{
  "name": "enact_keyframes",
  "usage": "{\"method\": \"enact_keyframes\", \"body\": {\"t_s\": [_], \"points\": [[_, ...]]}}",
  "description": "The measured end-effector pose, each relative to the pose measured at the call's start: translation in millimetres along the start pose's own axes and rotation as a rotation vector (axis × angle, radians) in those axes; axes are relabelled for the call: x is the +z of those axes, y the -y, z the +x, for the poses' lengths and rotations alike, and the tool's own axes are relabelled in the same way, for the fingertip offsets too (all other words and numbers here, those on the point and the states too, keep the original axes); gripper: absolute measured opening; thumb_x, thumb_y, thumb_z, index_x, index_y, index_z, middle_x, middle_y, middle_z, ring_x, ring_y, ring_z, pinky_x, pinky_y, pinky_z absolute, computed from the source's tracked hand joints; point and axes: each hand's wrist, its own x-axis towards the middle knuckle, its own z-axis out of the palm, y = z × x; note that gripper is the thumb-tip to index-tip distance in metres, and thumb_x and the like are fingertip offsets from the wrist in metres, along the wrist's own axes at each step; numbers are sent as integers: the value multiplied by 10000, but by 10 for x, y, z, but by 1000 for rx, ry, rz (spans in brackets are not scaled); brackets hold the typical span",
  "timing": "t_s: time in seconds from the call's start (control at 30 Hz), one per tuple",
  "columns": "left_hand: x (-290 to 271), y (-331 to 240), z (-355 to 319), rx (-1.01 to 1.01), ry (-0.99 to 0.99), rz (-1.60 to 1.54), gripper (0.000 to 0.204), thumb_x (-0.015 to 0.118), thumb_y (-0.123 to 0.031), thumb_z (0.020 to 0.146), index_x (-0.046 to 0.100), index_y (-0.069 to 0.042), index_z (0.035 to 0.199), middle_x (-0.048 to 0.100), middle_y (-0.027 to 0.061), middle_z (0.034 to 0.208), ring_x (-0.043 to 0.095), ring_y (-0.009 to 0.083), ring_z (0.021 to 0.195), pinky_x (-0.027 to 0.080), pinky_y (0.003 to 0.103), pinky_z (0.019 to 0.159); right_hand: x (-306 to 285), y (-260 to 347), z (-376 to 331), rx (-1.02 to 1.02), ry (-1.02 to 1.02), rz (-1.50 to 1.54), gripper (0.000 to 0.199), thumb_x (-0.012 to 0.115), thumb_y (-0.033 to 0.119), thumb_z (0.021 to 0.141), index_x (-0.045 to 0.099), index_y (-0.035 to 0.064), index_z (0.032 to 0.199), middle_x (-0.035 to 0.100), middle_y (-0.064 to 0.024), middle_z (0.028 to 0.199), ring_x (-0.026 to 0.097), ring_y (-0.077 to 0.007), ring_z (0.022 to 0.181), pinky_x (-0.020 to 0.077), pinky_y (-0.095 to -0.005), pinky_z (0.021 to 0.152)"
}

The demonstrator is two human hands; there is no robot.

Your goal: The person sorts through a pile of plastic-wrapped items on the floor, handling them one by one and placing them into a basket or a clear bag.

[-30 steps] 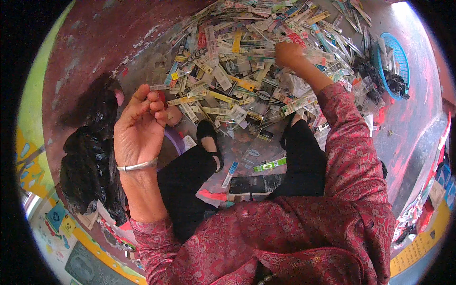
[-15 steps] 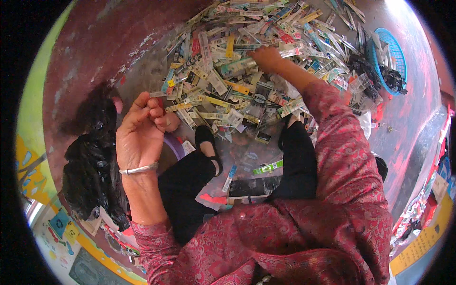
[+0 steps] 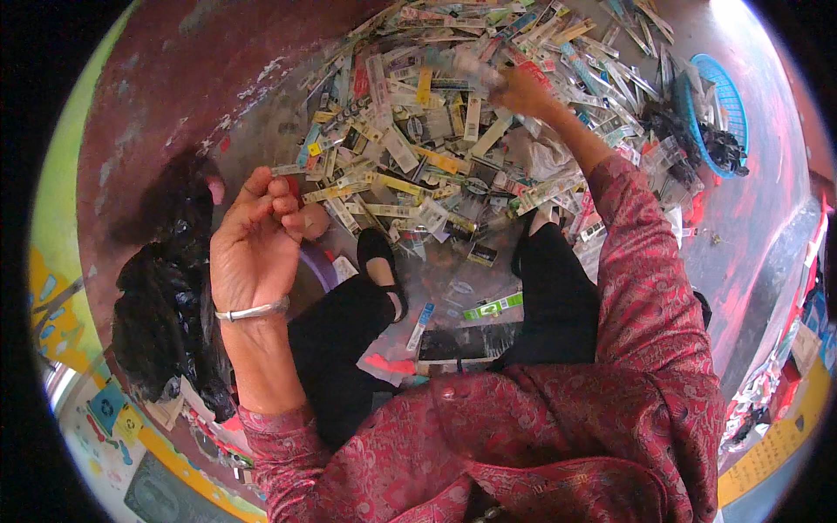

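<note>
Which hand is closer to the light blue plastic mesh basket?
Right. The right hand is over the heap of flat, multicoloured packaging strips, left of the basket; the left hand is much farther left, beside the shiny black plastic bag in view.

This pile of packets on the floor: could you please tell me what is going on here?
The person's right hand is over the pile of packets, with a blurred pale packet at its fingertips; the blur hides whether it is held. The left hand is raised, fingers curled, near the pile's left side. A blue basket is at the right.
</note>
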Motion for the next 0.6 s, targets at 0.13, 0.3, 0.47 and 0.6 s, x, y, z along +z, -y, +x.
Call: {"method": "enact_keyframes", "body": {"t_s": [0.13,0.3,0.47,0.6], "points": [[-7,29,5,-18,43,-15,257,497,36,756,508,2,1011,489,75,868,479,140,734,419,236,638,-30,190,252,-141,-264,-16,409,587,187,635,554,66,1023,594,-174,920,567,-355,820,461,-419,712],[58,74,17,-32,-7,-26,259,489,42,736,518,23,993,514,92,848,487,150,730,410,247,635,606,274,443,-240,-149,-298,432,573,132,655,488,84,1076,588,-174,912,589,-330,805,477,-437,639],[46,67,-4,-23,-6,-24,258,488,37,727,518,29,984,517,95,835,490,156,727,409,253,636,606,240,61,-199,255,-345,401,583,145,653,510,84,1042,600,-167,872,598,-330,793,483,-436,623],[26,83,5,-44,25,-30,255,493,34,725,520,26,978,513,92,842,489,152,725,405,249,629,482,160,-401,-251,552,-470,319,601,192,644,565,68,936,606,-165,832,598,-320,794,485,-416,640]]}}
